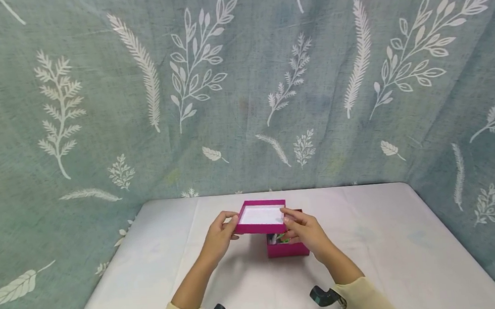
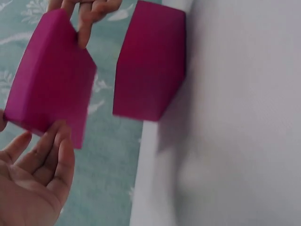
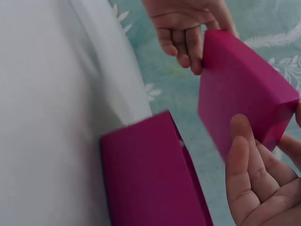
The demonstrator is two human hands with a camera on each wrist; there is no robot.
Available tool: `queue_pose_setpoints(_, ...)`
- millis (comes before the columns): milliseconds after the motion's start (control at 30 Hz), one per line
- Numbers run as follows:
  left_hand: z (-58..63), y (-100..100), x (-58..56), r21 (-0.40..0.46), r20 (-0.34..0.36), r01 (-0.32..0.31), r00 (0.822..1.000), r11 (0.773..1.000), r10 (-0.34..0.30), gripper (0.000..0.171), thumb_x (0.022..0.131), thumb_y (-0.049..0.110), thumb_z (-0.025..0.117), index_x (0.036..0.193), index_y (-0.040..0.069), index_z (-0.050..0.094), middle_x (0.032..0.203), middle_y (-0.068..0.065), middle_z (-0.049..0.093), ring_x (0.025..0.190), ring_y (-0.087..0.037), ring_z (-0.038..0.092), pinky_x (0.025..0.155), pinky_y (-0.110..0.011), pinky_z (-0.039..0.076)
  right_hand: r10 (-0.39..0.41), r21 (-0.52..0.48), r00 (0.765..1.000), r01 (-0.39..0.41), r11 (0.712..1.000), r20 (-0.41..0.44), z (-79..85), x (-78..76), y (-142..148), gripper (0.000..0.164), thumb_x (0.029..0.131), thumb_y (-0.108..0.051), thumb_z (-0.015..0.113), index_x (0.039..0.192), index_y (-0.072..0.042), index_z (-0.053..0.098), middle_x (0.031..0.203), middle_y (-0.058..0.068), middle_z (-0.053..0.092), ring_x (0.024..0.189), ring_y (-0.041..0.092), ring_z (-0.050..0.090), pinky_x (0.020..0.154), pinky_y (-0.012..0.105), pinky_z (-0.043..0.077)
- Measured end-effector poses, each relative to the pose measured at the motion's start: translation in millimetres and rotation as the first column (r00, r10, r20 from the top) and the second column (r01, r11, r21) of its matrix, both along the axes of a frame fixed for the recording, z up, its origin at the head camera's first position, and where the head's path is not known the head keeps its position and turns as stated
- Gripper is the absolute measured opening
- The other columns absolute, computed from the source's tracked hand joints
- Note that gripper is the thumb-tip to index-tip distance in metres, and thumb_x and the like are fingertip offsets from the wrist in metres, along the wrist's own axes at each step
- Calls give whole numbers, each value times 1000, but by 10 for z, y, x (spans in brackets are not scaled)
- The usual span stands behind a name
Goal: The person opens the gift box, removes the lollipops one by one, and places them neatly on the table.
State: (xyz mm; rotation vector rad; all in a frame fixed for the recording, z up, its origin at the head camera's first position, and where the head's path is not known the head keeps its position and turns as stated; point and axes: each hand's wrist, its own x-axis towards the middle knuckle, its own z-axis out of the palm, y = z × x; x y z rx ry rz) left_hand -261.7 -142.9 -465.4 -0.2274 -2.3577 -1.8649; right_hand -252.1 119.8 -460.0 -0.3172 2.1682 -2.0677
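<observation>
White table (image 1: 391,250) beneath magenta box (image 1: 288,249), green-flecked contents (image 1: 277,239); lid (image 1: 261,215) in left hand's (image 1: 219,234) and right hand's (image 1: 309,230) pinching grip.

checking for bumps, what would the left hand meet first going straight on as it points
The left hand would first meet the pink lid, whose left side its fingers grip; past that, depth is hard to judge.
</observation>
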Motion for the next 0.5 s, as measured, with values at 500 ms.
queue_pose_setpoints(500,-15,-662,362,-173,104,47,994,984,-29,52,95,12,62,144,10,46,94,-8,66,84,-20,61,78,-37,53,171,46,984,-173,984,51,-146,124,-502,77,88,-17,73,153,-19,33,109,12,65,85,29,69,75,43,57)
